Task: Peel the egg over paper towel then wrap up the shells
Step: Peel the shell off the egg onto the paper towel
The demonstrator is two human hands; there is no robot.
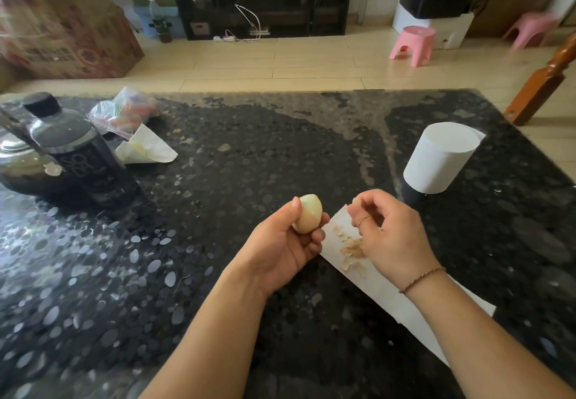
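My left hand grips a partly peeled egg; its top is bare white and its lower part still carries tan shell. My right hand hovers over the paper towel just right of the egg and pinches a small piece of shell between thumb and fingertips. Several tan shell fragments lie on the towel under that hand. The towel runs diagonally toward the lower right, partly hidden by my right forearm.
The dark speckled table holds a white paper towel roll at the right, a dark bottle, a metal pot, a crumpled tissue and a plastic bag at the left. A wooden chair post stands beyond the far right corner.
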